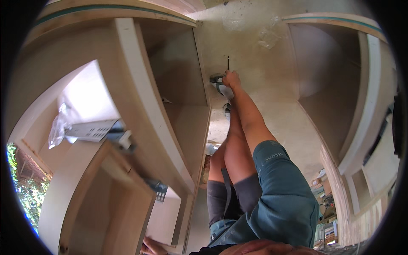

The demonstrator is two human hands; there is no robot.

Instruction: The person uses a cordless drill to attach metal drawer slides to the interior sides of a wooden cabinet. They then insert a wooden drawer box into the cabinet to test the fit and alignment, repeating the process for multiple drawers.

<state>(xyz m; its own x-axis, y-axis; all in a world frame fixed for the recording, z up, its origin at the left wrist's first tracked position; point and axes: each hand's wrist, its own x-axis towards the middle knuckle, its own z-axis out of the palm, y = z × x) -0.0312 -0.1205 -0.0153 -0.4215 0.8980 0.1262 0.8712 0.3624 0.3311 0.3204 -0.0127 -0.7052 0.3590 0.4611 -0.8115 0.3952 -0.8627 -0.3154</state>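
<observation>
My right hand (231, 79) reaches down by my feet, low over the floor. Its fingers are closed on a thin dark rod-like tool (228, 63), which points away from me; its kind is too small to make out. A sandal (216, 79) shows right beside that hand. At the lower edge, my left hand (154, 247) rests against the wooden cabinet (176, 225), fingers stretched out and partly cut off by the picture's rim. Nothing shows in it.
On the left, the wooden cabinet carries a perforated metal drawer slide (93, 130) with a clear plastic bag (59, 127) next to it. Another open cabinet (333, 72) stands on the right. Crumpled clear plastic (268, 38) lies on the far floor (263, 68).
</observation>
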